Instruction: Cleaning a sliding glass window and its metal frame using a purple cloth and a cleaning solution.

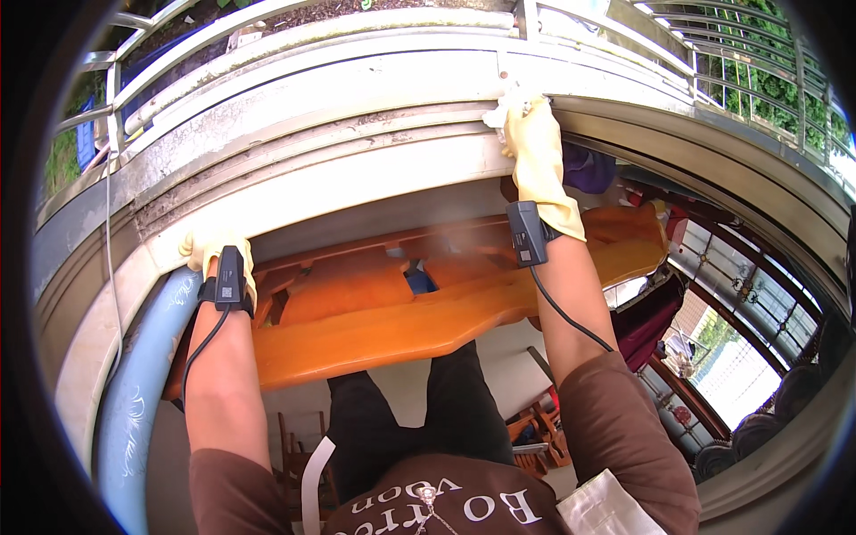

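Observation:
Both my hands wear pale yellow rubber gloves. My right hand reaches forward to the window track, closed around a crumpled white cloth that presses against the track and frame. The cloth is partly hidden by the fingers. To the left, my left hand grips the inner edge of the white window sill, its fingers curled and partly hidden. Between the hands runs the grooved window track, with dark dirt along its grooves. Each wrist carries a small black device with a cable.
Below the sill stands a glossy orange wooden bench with a wavy edge. A long light blue rounded thing with white marks lies beside my left forearm. Metal railings stand outside. A white cable hangs at left; a sliding window frame is at right.

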`<control>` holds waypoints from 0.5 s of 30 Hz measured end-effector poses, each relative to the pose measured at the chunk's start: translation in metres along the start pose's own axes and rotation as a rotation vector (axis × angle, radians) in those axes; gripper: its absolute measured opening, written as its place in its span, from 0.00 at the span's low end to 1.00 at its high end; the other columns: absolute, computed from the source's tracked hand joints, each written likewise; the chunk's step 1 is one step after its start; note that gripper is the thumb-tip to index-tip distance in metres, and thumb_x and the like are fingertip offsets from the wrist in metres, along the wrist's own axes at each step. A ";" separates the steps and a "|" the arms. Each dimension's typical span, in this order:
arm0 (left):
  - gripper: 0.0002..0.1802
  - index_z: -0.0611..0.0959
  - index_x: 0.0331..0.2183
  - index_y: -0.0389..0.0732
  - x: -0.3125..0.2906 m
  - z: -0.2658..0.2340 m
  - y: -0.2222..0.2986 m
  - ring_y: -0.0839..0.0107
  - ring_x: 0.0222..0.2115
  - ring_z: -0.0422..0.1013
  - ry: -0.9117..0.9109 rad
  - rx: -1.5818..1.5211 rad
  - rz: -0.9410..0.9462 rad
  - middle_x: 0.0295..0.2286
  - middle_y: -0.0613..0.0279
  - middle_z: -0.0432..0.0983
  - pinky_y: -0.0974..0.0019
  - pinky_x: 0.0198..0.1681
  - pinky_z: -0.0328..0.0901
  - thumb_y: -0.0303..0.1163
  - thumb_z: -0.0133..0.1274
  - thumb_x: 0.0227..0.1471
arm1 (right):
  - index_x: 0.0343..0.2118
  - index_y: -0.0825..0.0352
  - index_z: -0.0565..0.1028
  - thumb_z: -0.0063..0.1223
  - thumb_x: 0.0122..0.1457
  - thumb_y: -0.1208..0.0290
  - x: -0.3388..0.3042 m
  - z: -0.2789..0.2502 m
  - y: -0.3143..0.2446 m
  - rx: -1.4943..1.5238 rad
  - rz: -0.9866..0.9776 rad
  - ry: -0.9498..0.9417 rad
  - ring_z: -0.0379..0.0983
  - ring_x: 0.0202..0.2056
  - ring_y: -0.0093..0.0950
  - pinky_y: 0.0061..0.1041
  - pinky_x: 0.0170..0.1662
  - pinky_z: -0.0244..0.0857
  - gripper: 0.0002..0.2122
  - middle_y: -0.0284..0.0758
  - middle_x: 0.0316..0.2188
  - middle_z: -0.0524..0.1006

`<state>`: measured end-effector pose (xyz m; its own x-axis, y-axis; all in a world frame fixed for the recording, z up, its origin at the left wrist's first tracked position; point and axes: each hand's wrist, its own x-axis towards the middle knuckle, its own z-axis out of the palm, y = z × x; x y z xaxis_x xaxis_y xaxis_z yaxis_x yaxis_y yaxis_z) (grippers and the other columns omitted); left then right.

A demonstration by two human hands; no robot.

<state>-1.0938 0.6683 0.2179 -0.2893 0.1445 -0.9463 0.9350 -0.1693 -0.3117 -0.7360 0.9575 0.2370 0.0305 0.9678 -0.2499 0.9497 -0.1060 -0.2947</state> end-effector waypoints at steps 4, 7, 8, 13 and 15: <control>0.07 0.90 0.30 0.54 0.033 0.034 0.001 0.70 0.22 0.74 -0.051 0.004 -0.008 0.22 0.72 0.79 0.55 0.18 0.64 0.41 0.62 0.47 | 0.45 0.70 0.74 0.43 0.70 0.63 0.002 -0.005 -0.012 -0.750 -0.245 -0.146 0.83 0.29 0.36 0.35 0.33 0.75 0.14 0.45 0.29 0.82; 0.09 0.90 0.32 0.54 0.073 0.088 -0.007 0.71 0.23 0.74 -0.112 -0.031 0.001 0.24 0.73 0.80 0.55 0.19 0.66 0.42 0.61 0.48 | 0.45 0.72 0.74 0.43 0.68 0.67 -0.031 -0.050 -0.019 -0.609 -0.892 -0.111 0.81 0.32 0.37 0.33 0.38 0.74 0.13 0.46 0.32 0.82; 0.09 0.90 0.33 0.54 0.078 0.087 -0.002 0.71 0.24 0.74 -0.108 -0.065 0.030 0.25 0.73 0.80 0.55 0.20 0.67 0.42 0.61 0.48 | 0.45 0.72 0.74 0.43 0.68 0.67 -0.032 -0.061 -0.015 -0.622 -0.895 -0.104 0.81 0.32 0.37 0.33 0.38 0.74 0.13 0.46 0.32 0.82; 0.08 0.91 0.25 0.53 0.051 0.048 0.004 0.69 0.20 0.73 0.014 -0.021 -0.076 0.20 0.69 0.80 0.53 0.19 0.66 0.38 0.69 0.34 | 0.50 0.73 0.73 0.45 0.65 0.72 -0.021 -0.066 -0.001 -0.648 -1.131 -0.008 0.78 0.31 0.40 0.33 0.40 0.73 0.14 0.48 0.31 0.81; 0.08 0.91 0.25 0.53 0.033 0.029 0.006 0.70 0.20 0.73 -0.004 -0.006 -0.016 0.21 0.70 0.80 0.53 0.19 0.66 0.39 0.68 0.35 | 0.51 0.72 0.72 0.44 0.65 0.72 -0.021 -0.065 0.002 -0.503 -0.933 -0.164 0.79 0.32 0.40 0.33 0.40 0.73 0.15 0.49 0.30 0.81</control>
<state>-1.1033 0.6442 0.1825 -0.3054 0.1430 -0.9414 0.9313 -0.1611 -0.3266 -0.7146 0.9518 0.3018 -0.7805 0.5712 -0.2542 0.5964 0.8022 -0.0285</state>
